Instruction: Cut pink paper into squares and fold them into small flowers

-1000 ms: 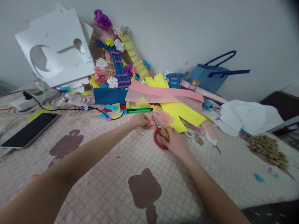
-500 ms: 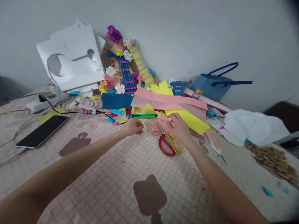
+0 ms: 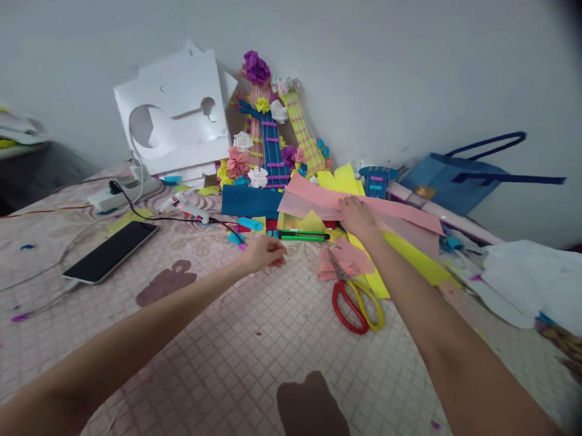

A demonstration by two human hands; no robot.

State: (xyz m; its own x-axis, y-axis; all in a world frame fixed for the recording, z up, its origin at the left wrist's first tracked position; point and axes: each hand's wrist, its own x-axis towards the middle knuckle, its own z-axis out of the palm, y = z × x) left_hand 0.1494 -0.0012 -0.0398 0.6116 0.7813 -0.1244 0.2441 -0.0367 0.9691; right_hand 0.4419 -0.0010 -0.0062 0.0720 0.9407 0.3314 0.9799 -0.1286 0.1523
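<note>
My right hand (image 3: 358, 218) reaches over the paper pile, its fingers bent onto the edge of a long pink crepe paper strip (image 3: 398, 207). My left hand (image 3: 266, 252) hovers above the table with its fingers loosely curled in; nothing shows in them. Just behind it lies a green and black cutter-like tool (image 3: 304, 235). Scissors (image 3: 349, 306) with one red and one yellow handle lie below my right wrist, their blades on small folded pink pieces (image 3: 354, 257). Yellow paper (image 3: 415, 257) lies under the pink strip, and a dark blue paper piece (image 3: 251, 200) is left of it.
Paper-flower-trimmed guitar-like crafts (image 3: 273, 147) lean on the wall beside white foam board (image 3: 184, 132). A tablet or phone (image 3: 112, 252), power strip (image 3: 124, 193) and white glue gun (image 3: 190, 209) with cables are left. A blue bag (image 3: 457, 180) and white plastic bag (image 3: 543, 283) are right.
My right hand has moved from beside the scissors up and away onto the pink strip. My left hand stays curled near the green tool. The view has turned left.
</note>
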